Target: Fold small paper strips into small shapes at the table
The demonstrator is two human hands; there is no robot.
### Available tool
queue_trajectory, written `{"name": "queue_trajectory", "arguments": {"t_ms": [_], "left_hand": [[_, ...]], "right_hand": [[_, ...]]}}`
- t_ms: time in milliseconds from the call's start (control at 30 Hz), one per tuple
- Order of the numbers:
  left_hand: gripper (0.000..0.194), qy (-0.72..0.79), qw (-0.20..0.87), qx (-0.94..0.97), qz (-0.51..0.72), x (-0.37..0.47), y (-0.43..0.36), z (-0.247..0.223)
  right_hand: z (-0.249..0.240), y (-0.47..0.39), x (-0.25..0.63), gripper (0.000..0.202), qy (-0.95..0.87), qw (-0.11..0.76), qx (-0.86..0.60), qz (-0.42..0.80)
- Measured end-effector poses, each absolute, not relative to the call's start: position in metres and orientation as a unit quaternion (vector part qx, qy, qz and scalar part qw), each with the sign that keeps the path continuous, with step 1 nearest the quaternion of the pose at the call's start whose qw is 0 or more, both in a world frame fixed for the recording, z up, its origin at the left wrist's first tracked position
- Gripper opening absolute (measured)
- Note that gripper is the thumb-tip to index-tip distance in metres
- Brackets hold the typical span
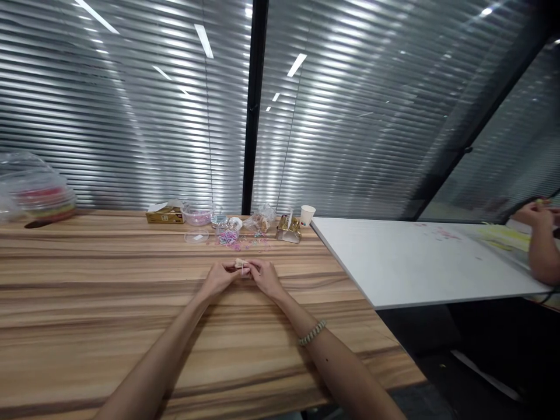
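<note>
Over the middle of the wood-grain table, my left hand (pixel 219 278) and my right hand (pixel 264 276) meet at the fingertips. Both are closed in a pinch around a small pale cream piece (pixel 240 263). A thin whitish strip or string hangs from it between the fingers; its kind is too small to make out. Just beyond my hands lie scattered pink and purple bits (pixel 238 247). Behind them is a clear round tub (pixel 227 233) of similar small pieces, with a clear lid (pixel 196 235) flat to its left.
Along the window blinds stand a gold box (pixel 165 214), another clear tub (pixel 198 214), a crumpled plastic bag (pixel 261 219), a gold tissue pack (pixel 289 228) and a paper cup (pixel 307 215). A bulging plastic bag (pixel 35 186) sits far left. Another person's arm (pixel 541 245) reaches over the white table (pixel 385 262).
</note>
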State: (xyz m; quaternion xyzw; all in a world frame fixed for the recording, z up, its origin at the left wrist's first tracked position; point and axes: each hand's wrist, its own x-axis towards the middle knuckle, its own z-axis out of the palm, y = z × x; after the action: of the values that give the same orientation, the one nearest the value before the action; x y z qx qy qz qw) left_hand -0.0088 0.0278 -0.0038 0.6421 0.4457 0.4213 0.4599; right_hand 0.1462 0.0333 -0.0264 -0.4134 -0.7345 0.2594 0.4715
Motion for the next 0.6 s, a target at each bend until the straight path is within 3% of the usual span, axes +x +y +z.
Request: {"name": "queue_trajectory", "arguments": {"t_ms": [267,467,600], "left_hand": [[0.024,0.438,0.462,0.637,0.435,-0.007,0.027,-0.001],[0.027,0.484,0.375,0.647,0.455,0.001,0.02,-0.003],[0.015,0.428,0.294,0.691,0.504,0.011,0.008,0.004]], "right_hand": [[-0.027,0.035,0.14,0.027,-0.677,0.518,-0.384,0.356],[-0.03,0.044,0.142,0.039,-0.6,0.572,-0.415,0.375],[-0.03,0.048,0.146,0.041,-0.582,0.579,-0.434,0.371]]}}
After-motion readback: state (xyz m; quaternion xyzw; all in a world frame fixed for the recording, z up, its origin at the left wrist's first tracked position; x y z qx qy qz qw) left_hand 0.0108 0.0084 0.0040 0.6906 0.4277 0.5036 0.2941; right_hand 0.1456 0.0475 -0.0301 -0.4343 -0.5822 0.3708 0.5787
